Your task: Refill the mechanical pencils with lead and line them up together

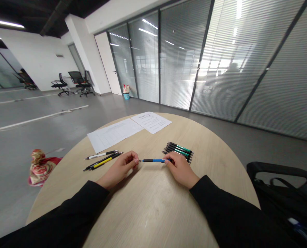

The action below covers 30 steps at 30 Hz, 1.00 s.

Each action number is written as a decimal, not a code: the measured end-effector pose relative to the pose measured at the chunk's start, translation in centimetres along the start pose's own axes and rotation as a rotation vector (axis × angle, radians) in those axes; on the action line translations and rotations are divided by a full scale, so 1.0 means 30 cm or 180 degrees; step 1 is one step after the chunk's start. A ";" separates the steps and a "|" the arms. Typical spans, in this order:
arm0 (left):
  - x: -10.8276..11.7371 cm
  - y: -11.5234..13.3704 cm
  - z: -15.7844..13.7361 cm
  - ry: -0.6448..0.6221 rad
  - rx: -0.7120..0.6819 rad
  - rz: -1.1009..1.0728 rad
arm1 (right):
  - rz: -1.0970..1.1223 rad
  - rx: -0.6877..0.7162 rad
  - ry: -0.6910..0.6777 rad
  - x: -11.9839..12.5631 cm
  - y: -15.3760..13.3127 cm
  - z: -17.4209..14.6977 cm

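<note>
Between my hands, level above the wooden round table (153, 213), is a blue pen (156, 160) with a black grip section and a pointed tip. My right hand (180, 168) pinches its rear end, which the fingers partly cover. The thumb and fingertips of my left hand (122, 168) close at the tip on the other side; the very point is hard to make out. Several green-and-black pens (178, 150) lie in a row just beyond my right hand. Left of my left hand rest a white pen (100, 155), a yellow-and-black pen (103, 163) and a black pen (98, 164).
Two printed sheets, one with a table (114, 133) and one with text (152, 122), lie toward the table's far edge. A black chair (280, 172) stands at the right. On the floor at left is a red-and-gold bag (39, 168).
</note>
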<state>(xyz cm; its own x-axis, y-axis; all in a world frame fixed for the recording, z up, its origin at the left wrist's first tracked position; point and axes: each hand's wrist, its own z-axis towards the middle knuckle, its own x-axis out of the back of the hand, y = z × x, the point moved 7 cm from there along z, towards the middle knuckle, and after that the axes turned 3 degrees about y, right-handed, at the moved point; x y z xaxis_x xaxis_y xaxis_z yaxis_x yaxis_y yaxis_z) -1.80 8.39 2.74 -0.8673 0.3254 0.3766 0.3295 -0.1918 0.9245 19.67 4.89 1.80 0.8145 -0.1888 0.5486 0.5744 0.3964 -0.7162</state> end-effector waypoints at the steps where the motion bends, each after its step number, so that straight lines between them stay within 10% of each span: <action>1: -0.003 0.003 -0.002 -0.0020 0.0003 0.0005 | 0.0001 0.0008 0.0001 0.001 -0.002 0.000; 30: 0.005 -0.063 -0.005 0.0091 0.0158 -0.0823 | -0.0292 0.0024 -0.0372 -0.034 0.015 -0.027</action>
<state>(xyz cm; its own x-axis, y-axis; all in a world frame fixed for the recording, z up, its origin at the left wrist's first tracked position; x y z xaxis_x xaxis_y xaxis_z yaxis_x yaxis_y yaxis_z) -2.62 8.67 1.05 -0.9350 0.3313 0.1264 0.1128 -0.0599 0.9918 19.15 4.52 0.57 0.7431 -0.1188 0.6586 0.6450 0.3892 -0.6576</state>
